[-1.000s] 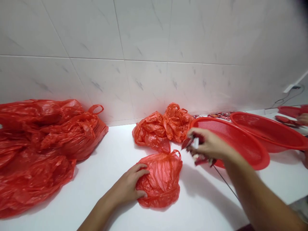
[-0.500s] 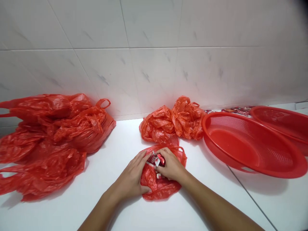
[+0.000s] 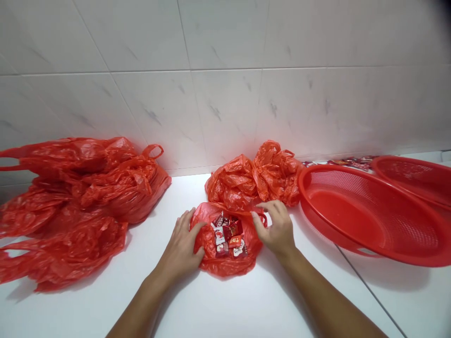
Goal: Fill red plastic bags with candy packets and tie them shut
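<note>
Scanning the white counter (image 3: 246,305), what's biggest here?

Heaped red plastic bags (image 3: 81,197) at left, a red mesh basket (image 3: 338,176) at right, and an open red plastic bag (image 3: 225,270) at lower centre.

What's in that bag?

Wrapped sweets (image 3: 229,237), a compact cluster with no clear long axis, lying between both hands, neither clearly nearer.

And the grip?

The left hand (image 3: 179,249) rests open on the bag's left side, holding nothing else. The right hand (image 3: 275,227) seems to pinch the bag's upper-right edge.

Any room?

Bare counter lies below the bag and rightward toward the basket.
</note>
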`<state>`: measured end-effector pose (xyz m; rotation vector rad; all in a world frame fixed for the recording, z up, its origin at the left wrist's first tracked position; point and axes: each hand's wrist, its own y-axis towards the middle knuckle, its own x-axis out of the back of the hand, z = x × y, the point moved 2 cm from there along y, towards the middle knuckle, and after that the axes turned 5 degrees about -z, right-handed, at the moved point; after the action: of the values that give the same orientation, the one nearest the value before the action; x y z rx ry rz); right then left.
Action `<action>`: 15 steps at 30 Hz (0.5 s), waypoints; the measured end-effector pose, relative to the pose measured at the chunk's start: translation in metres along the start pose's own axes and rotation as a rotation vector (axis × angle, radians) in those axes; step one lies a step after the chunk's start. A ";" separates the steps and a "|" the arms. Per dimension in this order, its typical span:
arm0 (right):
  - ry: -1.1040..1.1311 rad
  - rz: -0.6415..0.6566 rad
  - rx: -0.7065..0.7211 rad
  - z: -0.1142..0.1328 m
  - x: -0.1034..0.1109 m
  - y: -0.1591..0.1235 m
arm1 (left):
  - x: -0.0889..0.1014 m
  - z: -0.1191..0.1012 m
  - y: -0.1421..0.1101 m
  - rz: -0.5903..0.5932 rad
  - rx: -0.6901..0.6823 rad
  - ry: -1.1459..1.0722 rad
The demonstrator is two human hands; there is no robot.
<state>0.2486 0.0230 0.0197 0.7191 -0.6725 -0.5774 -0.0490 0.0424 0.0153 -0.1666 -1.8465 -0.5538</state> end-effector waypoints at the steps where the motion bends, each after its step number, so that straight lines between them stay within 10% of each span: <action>1: -0.070 0.025 -0.046 -0.005 0.002 0.003 | 0.001 0.001 0.002 -0.017 0.059 -0.002; 7: -0.050 0.473 -0.316 -0.026 -0.004 0.003 | 0.010 0.002 0.007 0.011 0.369 -0.077; 11: 0.746 0.377 -0.352 -0.022 -0.002 0.006 | 0.021 0.006 0.010 -0.203 0.445 -0.310; 15: 1.327 0.227 -0.526 -0.022 0.008 0.012 | 0.037 0.019 0.012 -0.411 0.557 -1.134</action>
<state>0.2724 0.0342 0.0190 0.3791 0.6187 0.0259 -0.0736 0.0559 0.0487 0.3647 -3.1026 -0.1663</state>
